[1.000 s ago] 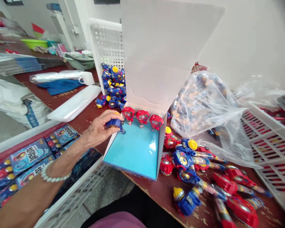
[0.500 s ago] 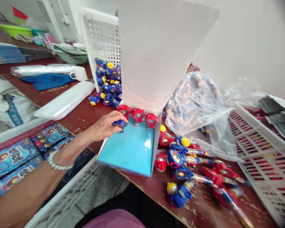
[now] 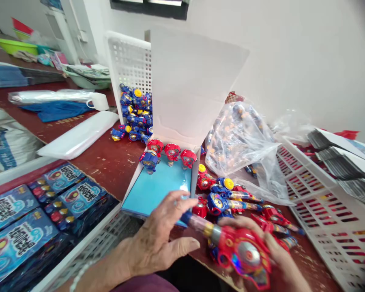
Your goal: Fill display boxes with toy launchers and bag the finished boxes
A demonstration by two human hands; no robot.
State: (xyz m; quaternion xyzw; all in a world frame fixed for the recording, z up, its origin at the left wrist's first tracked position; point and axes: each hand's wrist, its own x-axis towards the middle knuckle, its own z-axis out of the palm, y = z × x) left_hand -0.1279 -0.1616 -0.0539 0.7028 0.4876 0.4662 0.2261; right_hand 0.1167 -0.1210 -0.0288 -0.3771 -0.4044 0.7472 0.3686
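My right hand [image 3: 280, 259] is closed around a red toy pen [image 3: 247, 251] with a silver-centred spinner head, its clear tube pointing left. Close to the tube's blue end is my left hand [image 3: 161, 233], thumb and fingers spread, holding nothing; I cannot tell whether a fingertip touches the tube. Beyond it stands a lidded box [image 3: 146, 190], lid raised, with a light blue inside. Along its back edge stand three red toys [image 3: 172, 152], and one blue toy [image 3: 149, 161] is in front of the leftmost.
Several red and blue toy pens [image 3: 219, 202] lie right of the box, before a clear bag [image 3: 234, 138] of toys. A white crate [image 3: 331, 215] stands far right, another basket [image 3: 130, 52] behind the box. Printed packs [image 3: 18, 243] fill a crate at left.
My left hand has left the blue toy standing in the box and moved down towards me, opening. My right hand has come into view with a red toy pen.
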